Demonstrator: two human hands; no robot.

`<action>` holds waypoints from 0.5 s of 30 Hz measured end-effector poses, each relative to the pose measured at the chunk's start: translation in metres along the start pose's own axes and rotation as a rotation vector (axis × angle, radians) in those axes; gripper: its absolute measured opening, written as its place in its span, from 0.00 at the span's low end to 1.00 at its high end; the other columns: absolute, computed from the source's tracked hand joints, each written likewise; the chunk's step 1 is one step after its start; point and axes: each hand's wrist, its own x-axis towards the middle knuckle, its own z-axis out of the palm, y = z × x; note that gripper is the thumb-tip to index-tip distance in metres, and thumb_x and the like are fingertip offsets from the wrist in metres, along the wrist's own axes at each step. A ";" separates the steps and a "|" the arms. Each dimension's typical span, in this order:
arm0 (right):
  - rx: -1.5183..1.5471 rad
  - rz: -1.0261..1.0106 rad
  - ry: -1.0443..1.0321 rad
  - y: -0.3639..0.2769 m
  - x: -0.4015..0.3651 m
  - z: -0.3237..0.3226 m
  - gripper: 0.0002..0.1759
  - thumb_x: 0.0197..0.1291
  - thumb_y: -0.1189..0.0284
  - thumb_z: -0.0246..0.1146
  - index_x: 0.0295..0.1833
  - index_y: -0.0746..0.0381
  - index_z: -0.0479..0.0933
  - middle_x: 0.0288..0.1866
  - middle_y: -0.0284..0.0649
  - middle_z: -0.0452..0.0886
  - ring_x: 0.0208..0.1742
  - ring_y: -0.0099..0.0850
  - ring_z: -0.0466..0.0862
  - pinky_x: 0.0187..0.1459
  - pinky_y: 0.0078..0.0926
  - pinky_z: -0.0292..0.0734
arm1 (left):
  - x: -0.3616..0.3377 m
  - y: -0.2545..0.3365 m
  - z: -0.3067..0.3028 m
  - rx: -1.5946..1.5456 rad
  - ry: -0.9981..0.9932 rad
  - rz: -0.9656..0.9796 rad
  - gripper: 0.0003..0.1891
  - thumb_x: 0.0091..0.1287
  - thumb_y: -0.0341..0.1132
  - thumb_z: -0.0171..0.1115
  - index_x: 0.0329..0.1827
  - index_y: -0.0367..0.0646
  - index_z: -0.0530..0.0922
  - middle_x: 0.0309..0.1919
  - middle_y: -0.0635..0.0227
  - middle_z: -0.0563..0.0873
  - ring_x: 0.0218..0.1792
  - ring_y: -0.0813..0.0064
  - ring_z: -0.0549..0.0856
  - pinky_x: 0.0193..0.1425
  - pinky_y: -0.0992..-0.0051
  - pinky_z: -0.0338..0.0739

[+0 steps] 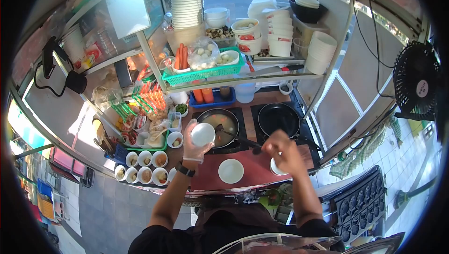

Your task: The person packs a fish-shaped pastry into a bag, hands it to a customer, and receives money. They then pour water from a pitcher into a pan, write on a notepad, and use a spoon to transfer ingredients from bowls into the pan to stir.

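Centrally, left hand (193, 149) clamped on bowl (203, 134) at wok (224, 121) edge, right hand (280, 148) clamped on ladle (236, 138), bare mat (255, 168) between.

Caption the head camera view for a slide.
Left hand holds a white bowl by a pan of broth; right hand grips the ladle.

Thin see-through glove (192, 150) on the left hand (196, 142), black watch (185, 170) on that wrist, plus a black short-sleeved shirt (154, 241).

I saw a stall of glass panes (361, 69) in bright daylight, grey tiled pavement (111, 213) below, a black fan (416, 83) at right, and possibly a street (234, 0) beyond.
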 end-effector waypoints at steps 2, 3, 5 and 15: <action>0.003 -0.098 0.103 -0.012 0.066 -0.015 0.08 0.78 0.77 0.56 0.44 0.65 0.80 0.38 0.42 0.81 0.39 0.35 0.81 0.44 0.33 0.77 | -0.010 0.009 0.002 -0.007 0.019 0.017 0.54 0.44 0.32 0.89 0.76 0.39 0.65 0.76 0.55 0.69 0.76 0.61 0.73 0.80 0.61 0.71; 0.022 -0.028 0.069 -0.014 0.103 -0.022 0.09 0.80 0.75 0.54 0.46 0.65 0.79 0.39 0.41 0.81 0.39 0.35 0.81 0.44 0.33 0.77 | -0.016 0.024 0.005 -0.090 0.015 -0.002 0.55 0.44 0.33 0.89 0.77 0.40 0.64 0.76 0.55 0.69 0.74 0.61 0.75 0.77 0.61 0.74; -0.163 -0.128 0.175 -0.016 0.194 -0.026 0.11 0.81 0.71 0.53 0.47 0.66 0.77 0.44 0.53 0.82 0.46 0.55 0.83 0.51 0.46 0.77 | -0.025 0.050 0.000 -0.198 -0.035 -0.024 0.55 0.45 0.34 0.90 0.77 0.42 0.63 0.72 0.56 0.74 0.69 0.63 0.79 0.70 0.62 0.81; -0.913 0.124 -0.099 0.099 0.516 0.012 0.21 0.68 0.62 0.70 0.63 0.58 0.84 0.69 0.52 0.84 0.67 0.51 0.86 0.63 0.47 0.85 | -0.102 0.072 -0.071 -0.208 0.069 -0.193 0.52 0.43 0.38 0.93 0.72 0.45 0.67 0.60 0.70 0.78 0.60 0.76 0.81 0.62 0.67 0.83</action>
